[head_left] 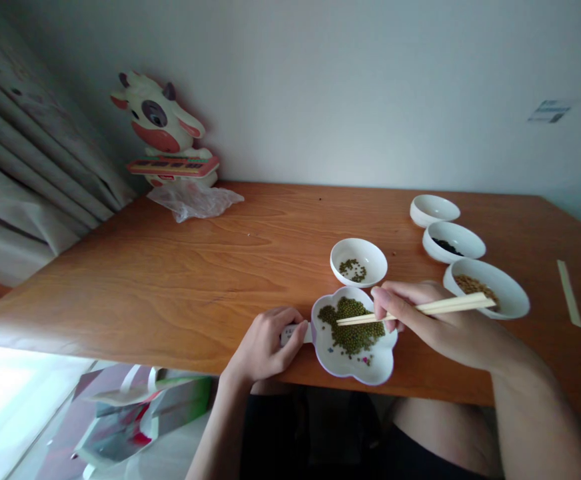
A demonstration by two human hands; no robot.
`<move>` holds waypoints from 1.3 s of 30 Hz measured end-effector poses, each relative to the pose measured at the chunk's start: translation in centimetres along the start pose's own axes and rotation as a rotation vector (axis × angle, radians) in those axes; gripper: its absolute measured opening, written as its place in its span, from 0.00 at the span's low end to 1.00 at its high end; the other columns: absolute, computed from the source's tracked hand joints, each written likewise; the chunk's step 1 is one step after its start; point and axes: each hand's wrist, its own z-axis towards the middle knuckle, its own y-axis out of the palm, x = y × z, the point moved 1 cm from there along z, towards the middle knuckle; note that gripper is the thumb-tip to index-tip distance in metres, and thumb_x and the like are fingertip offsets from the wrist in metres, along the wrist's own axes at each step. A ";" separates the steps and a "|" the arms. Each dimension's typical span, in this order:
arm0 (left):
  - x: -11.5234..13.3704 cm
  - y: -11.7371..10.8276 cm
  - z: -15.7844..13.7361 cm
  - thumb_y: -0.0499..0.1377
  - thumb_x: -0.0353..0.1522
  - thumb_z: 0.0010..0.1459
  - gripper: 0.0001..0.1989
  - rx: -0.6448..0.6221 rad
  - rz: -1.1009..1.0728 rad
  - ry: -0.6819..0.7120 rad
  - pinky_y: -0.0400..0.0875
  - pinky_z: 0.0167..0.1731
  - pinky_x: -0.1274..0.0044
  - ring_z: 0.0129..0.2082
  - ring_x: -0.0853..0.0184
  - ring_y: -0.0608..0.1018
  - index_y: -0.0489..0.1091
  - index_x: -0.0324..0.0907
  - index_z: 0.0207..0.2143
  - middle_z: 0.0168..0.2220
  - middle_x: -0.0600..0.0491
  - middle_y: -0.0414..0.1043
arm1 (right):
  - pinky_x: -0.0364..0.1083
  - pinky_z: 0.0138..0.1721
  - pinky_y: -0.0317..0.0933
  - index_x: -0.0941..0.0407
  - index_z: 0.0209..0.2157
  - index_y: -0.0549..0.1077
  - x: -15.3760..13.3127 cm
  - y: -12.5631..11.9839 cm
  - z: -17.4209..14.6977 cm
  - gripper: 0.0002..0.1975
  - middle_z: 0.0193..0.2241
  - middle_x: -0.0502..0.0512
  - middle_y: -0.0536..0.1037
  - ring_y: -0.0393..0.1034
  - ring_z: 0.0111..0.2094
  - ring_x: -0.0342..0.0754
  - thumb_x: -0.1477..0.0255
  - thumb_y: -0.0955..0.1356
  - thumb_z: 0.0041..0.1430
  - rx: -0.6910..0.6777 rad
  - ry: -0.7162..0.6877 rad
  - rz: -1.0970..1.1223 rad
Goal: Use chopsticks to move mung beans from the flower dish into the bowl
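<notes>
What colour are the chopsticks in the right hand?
The chopsticks are pale yellow, clearest in the head view.

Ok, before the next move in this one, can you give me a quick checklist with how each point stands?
1. Left hand steadying the dish by its handle: ok.
2. Right hand holding the chopsticks: ok.
3. Chopstick tips at the green beans in the dish: ok.
4. Bean pinched between the tips: cannot tell, too small.
5. Nearest bowl upright, just beyond the dish: ok.
6. Dish well back from the table edge: not ok, it sits close.
</notes>
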 end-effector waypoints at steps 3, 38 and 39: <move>-0.1 0.0 0.0 0.54 0.40 0.73 0.15 0.008 -0.010 -0.001 0.66 0.36 0.74 0.34 0.64 0.77 0.72 0.42 0.36 0.35 0.51 0.77 | 0.47 0.32 0.62 0.52 0.34 0.76 -0.6 -0.7 0.3 0.24 0.29 0.50 0.82 0.75 0.30 0.48 0.51 0.61 0.75 0.029 -0.024 0.015; 0.6 -3.3 9.9 0.54 0.53 0.70 0.28 -0.533 -0.064 -0.058 0.61 0.23 0.79 0.23 0.67 0.76 0.78 0.45 0.28 0.24 0.54 0.77 | 0.46 0.40 0.69 0.52 0.35 0.78 1.6 0.0 0.5 0.30 0.30 0.52 0.79 0.75 0.35 0.48 0.47 0.56 0.75 0.013 -0.045 0.454; 0.7 -3.1 9.9 0.54 0.52 0.71 0.27 -0.515 -0.048 -0.027 0.60 0.23 0.78 0.22 0.67 0.75 0.77 0.45 0.28 0.23 0.55 0.76 | 0.46 0.39 0.68 0.52 0.35 0.77 1.7 0.1 0.4 0.30 0.30 0.52 0.78 0.74 0.34 0.48 0.47 0.57 0.75 0.021 -0.037 0.442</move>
